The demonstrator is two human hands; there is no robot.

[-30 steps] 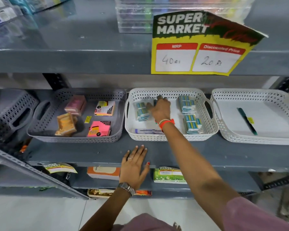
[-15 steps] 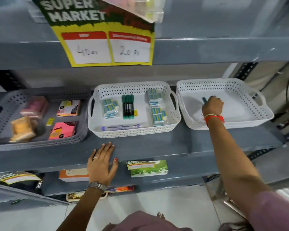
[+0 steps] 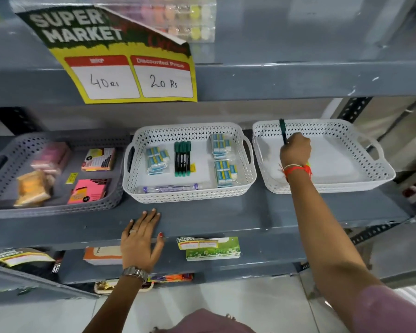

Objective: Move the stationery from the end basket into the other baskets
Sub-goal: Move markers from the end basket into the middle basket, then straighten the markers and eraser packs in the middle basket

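My right hand (image 3: 295, 149) is inside the white end basket (image 3: 372, 174) at the right, closed around a green marker (image 3: 283, 129) that sticks up and away from my fist. No other item shows in that basket. The middle white basket (image 3: 190, 197) holds a row of green markers (image 3: 182, 158), several packs of blue erasers (image 3: 156, 159) and a clear tube of pens (image 3: 171, 188) along its front. The grey basket (image 3: 58, 207) at the left holds sticky-note pads (image 3: 88, 191). My left hand (image 3: 141, 241) lies flat, fingers spread, on the shelf's front edge.
A yellow "Super Market" price sign (image 3: 130, 68) hangs from the shelf above. Clear boxes of colour sticks (image 3: 190, 20) stand on that upper shelf. The lower shelf carries a green pack (image 3: 213, 248) and an orange pack (image 3: 101, 254). Tiled floor lies below.
My right hand left the middle basket, reached into the end basket, closed on the green marker and has now tipped it upright. The camera view swung right. My left hand stayed on the shelf edge.
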